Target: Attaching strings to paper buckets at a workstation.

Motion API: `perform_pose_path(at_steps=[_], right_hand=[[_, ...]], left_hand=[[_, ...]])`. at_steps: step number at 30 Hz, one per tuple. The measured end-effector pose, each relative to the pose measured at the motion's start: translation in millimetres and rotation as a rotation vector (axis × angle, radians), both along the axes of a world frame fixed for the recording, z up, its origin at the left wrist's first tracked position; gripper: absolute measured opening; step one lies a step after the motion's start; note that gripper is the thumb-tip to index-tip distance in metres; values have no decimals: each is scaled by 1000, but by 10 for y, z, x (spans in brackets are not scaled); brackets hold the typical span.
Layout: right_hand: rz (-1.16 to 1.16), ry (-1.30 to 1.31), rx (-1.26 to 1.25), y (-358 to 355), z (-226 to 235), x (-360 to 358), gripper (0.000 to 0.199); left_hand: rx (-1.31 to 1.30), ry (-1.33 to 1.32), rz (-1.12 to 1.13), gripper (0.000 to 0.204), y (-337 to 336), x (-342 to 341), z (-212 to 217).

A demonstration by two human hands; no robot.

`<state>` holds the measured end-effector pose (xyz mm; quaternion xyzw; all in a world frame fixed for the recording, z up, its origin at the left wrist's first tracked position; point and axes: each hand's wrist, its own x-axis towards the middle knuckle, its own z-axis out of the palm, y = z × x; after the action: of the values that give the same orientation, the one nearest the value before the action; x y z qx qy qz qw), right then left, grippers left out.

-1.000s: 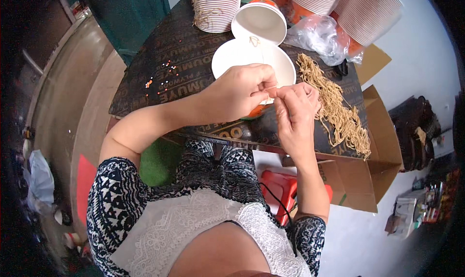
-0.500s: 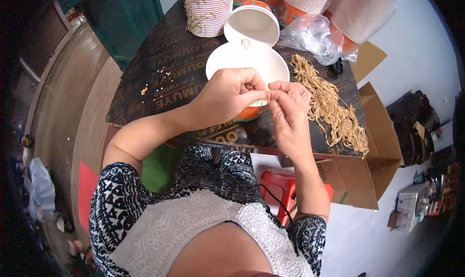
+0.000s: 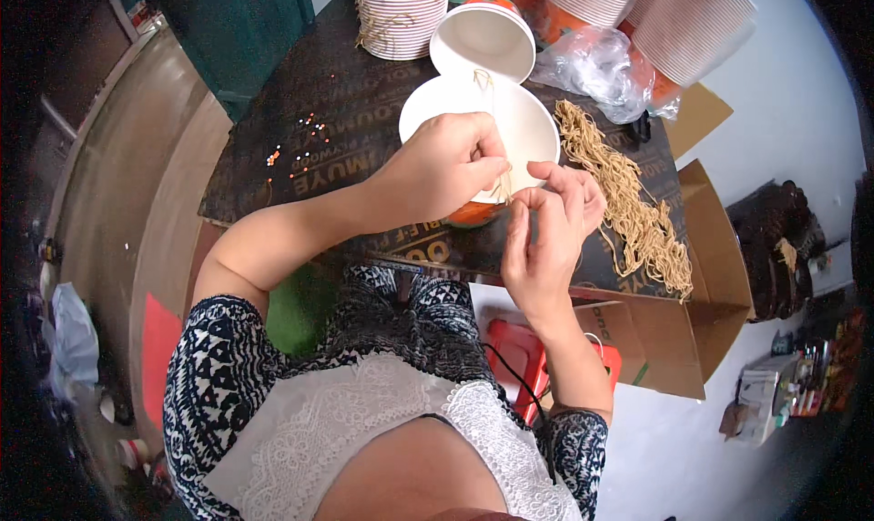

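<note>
Over the near rim of a white paper bowl both my hands work at a thin tan cord. My left hand is closed, thumb against bent fingers, pinching the cord. Just right of it, my right hand has its thumb and forefinger together at the cord's lower end, while its other fingers are loosely raised. Some thin strands with a small loop lie at the bowl's far rim. A heap of tan cords is spread on the dark table to the right of my right hand.
Behind the bowl another paper bowl lies tipped on its side. A stack of bowls with cords on it stands at the far left, with further stacks and clear plastic bags. Small beads dot the table. A cardboard box adjoins its right side.
My hands have drawn slightly apart, so the cord shows between them. My right hand has tilted and shifted a little to the right and down.
</note>
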<state>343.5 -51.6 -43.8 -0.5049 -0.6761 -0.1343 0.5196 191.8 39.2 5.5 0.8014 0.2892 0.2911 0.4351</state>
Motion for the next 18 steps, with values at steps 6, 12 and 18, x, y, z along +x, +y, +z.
perform_pose_path(at_steps=[6, 12, 18], right_hand=[[50, -96, -2, -185, -192, -82, 18], [18, 139, -192, -150, -357, 120, 11], [222, 530, -442, -130, -190, -104, 13]], left_hand=[[131, 16, 147, 7, 1, 17, -9], [130, 49, 174, 8, 52, -18, 12], [97, 22, 125, 9, 71, -12, -3]])
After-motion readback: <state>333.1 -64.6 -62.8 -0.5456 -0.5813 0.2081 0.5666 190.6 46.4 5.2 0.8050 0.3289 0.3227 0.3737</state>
